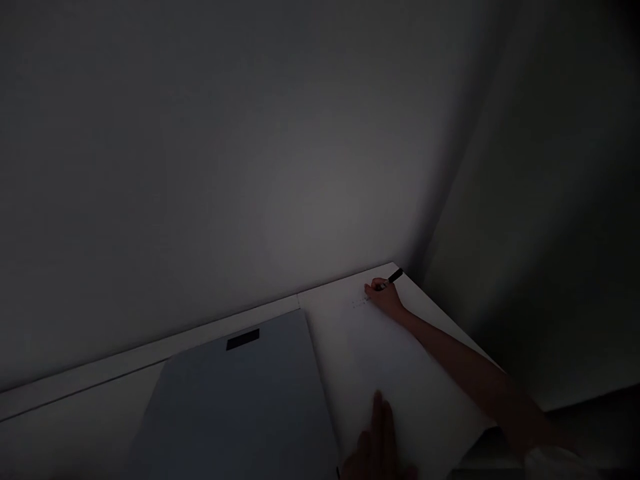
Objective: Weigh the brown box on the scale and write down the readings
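My right hand (384,296) reaches to the far corner of a large white sheet of paper (380,360) and is closed round a black pen (391,279), its tip down on the paper beside faint marks. My left hand (377,440) lies at the bottom edge of the view with its fingers stretched flat on the near part of the same sheet. The room is dim.
A grey-blue board or folder (240,407) with a small black label (243,339) lies left of the paper on a white table (75,427). The table stands in a corner, with a wall (225,167) behind and another to the right.
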Available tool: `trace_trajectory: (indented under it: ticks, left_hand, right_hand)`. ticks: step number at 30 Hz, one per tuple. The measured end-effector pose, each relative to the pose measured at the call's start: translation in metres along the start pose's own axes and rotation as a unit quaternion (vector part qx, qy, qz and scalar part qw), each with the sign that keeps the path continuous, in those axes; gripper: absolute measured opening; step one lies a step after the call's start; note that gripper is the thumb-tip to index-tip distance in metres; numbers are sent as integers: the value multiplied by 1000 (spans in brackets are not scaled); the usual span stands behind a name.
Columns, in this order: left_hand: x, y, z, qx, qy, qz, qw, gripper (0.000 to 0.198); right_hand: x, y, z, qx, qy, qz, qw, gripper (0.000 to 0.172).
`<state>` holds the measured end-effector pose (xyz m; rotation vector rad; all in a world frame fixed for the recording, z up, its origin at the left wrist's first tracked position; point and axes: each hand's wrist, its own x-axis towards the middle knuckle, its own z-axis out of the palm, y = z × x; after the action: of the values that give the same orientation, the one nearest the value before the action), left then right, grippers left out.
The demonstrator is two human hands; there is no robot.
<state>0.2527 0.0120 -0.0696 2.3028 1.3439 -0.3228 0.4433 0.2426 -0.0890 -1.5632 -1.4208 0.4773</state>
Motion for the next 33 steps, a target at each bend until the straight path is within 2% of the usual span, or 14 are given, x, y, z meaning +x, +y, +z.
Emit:
trace_trajectory:
  ticks: [8, 17, 24, 29, 33]
  left_hand:
    - [-3, 2, -2, 0, 5, -5, 1000, 77]
    - [2, 0, -2, 1, -38, -11, 999, 81]
    - [1, -1, -11, -32, -71, -12, 997, 83]
    - [1, -3, -11, -43, -76, 1, 996, 83]
    - [4, -6, 0, -43, -48, 7, 998, 82]
  right_hand:
    - [-3, -1, 0, 0, -15, -5, 1000, 25]
    - [-1, 0, 4, -3, 0, -3, 1000, 25]
    - [1, 4, 5, -2, 0, 3, 1000, 26]
    - [2, 3, -2, 6, 15, -24, 1000, 27]
    - [-1, -3, -8, -4, 32, -78, 996, 25]
